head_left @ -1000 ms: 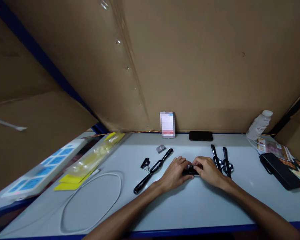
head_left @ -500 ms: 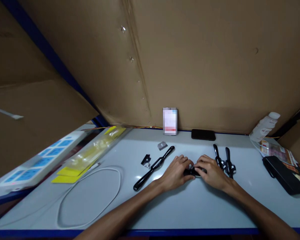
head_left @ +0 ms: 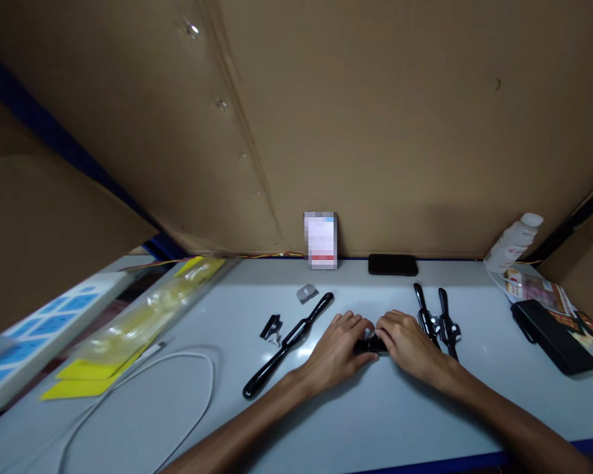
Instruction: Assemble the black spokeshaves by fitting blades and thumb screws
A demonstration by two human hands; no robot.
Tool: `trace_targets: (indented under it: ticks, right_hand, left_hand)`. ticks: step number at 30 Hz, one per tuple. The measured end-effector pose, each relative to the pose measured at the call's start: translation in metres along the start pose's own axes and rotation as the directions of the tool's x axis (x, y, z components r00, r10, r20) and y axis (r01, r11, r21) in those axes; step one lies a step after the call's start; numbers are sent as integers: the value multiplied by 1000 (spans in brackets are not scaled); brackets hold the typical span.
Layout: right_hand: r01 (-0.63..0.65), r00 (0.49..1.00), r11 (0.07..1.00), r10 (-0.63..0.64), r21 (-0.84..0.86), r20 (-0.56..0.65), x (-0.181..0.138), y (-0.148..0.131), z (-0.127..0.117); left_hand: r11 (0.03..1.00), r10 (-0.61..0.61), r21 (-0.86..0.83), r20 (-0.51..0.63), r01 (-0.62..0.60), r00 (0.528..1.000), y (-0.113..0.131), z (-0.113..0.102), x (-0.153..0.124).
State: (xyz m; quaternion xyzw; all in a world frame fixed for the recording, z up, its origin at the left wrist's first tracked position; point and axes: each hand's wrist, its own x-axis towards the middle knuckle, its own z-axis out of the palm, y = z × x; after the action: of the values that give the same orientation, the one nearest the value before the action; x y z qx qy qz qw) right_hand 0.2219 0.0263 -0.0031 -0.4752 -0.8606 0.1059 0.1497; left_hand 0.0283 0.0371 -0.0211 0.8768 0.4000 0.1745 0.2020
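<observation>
My left hand and my right hand close from both sides on a black spokeshave, which the fingers mostly cover. Both sets of fingertips meet at its middle, where a small silvery part shows. Left of my hands lies a bare black spokeshave body, slanted on the table. Beside it are a black cap piece, small silver screws and a grey blade. Just beyond my right hand lie two spokeshaves with parts fitted, a nearer one and a farther one.
Along the back wall are a propped phone with a lit screen and a dark phone. A bottle and a black case stand right. Left are a white cable, yellow-and-clear packaging and a white box with blue labels.
The view has turned slightly, so things on the table appear farther left. Both hands stay on the spokeshave; the right fingers have shifted a little over its middle.
</observation>
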Motion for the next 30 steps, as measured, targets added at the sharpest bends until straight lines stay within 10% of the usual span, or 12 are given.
trace_targets:
  ticks: [14,30]
  right_hand:
    - [208,978,977,-208,50,-10,-6,7,-2]
    - [-180,982,907,185,382,23,6,7,-1]
  left_hand:
    - [999,41,1,6,-41,999,-5,3,-1]
    - [1000,29,-6,8,-29,1000,-8,3,-2]
